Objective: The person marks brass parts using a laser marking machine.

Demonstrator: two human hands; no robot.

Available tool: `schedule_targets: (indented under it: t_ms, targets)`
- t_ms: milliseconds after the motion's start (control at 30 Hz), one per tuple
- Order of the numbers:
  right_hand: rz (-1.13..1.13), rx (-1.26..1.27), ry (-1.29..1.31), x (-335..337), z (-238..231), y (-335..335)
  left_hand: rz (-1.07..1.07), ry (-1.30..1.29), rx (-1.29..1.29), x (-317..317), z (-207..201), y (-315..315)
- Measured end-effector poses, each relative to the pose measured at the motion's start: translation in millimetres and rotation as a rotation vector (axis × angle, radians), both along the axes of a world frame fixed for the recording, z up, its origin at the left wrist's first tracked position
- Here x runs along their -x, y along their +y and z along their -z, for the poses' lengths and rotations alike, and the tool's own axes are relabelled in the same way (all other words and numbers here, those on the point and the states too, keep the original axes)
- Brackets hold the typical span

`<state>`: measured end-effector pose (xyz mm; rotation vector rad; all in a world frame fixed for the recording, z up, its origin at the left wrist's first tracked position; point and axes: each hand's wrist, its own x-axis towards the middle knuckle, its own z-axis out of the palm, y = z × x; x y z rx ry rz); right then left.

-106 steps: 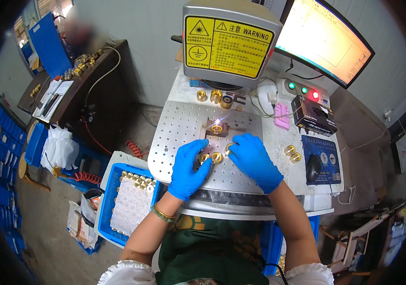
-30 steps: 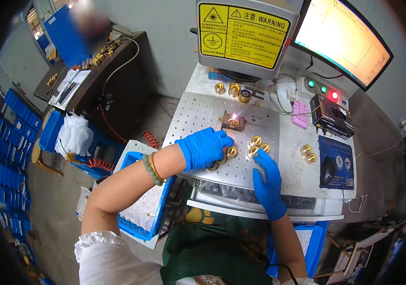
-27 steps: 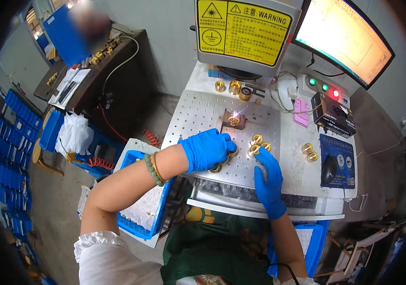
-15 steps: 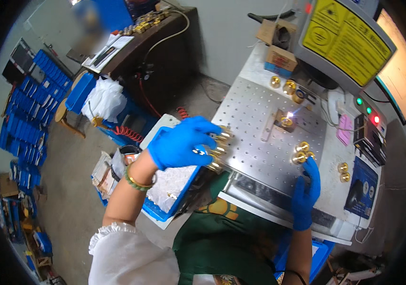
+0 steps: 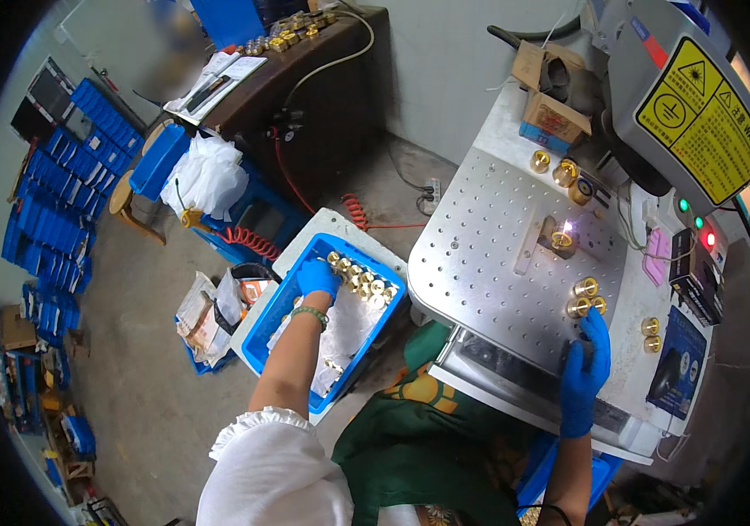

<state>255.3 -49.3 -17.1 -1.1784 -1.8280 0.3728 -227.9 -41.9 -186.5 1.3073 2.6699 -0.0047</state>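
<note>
My gloved left hand (image 5: 318, 279) reaches into a blue plastic tray (image 5: 304, 401), at its far left end. Its fingertips point down beside a row of short cylindrical brass fittings (image 5: 362, 282) lying on white wrapping; whether they grip one is hidden. On the perforated metal plate (image 5: 471, 241), my gloved right hand (image 5: 587, 373) rests near the front right, thumb and forefinger apart. Its forefinger tip touches or nearly touches one of three clustered brass fittings (image 5: 578, 307). Farther back, a single brass fitting (image 5: 561, 240) sits in a small holder with a bright violet-white spot above it.
A grey machine head with a yellow warning label (image 5: 708, 114) overhangs the right. More brass fittings (image 5: 565, 173) stand at the plate's back, and two (image 5: 651, 335) lie right of it. An open cardboard box (image 5: 554, 110), red coiled hose (image 5: 355, 212) and white-bagged bin (image 5: 208, 180) are beyond.
My left hand, which held several brass fittings by the plate's left edge, has moved left and down into the blue tray. The right hand stays by the clustered fittings. The view has shifted slightly.
</note>
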Motion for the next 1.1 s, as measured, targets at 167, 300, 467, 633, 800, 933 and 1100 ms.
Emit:
schedule_targets:
  t_ms: [167, 300, 467, 633, 800, 933, 1100]
  targets:
    - [0.038, 0.031, 0.064, 2.8, 0.8, -0.3, -0.005, 0.110, 0.079, -7.4, 17.9, 11.7]
    - [0.047, 0.032, 0.037, 4.4, -6.3, -0.9, 0.043, -0.051, -0.014, 6.1, 29.0, 5.3]
    - [0.072, -0.049, -0.025, -5.9, -27.8, 5.4, 0.201, -0.194, 0.011, -0.5, -28.8, 11.4]
    - [-0.032, -0.053, -0.351, -14.6, -40.2, 33.2, 0.721, -0.841, -0.021, -57.6, -169.2, 16.2]
    - [0.025, -0.250, -0.619, -3.2, -38.0, 42.5, 0.816, -0.076, 0.043, -157.3, -248.8, 6.9]
    - [-0.114, -0.131, -0.354, -1.9, -48.3, 39.8, 0.883, -0.432, -0.474, -207.2, -259.6, -3.1]
    - [-0.397, 0.152, 0.016, 5.4, -71.0, 40.8, 0.726, -1.582, -0.315, -267.1, -251.2, 6.4]
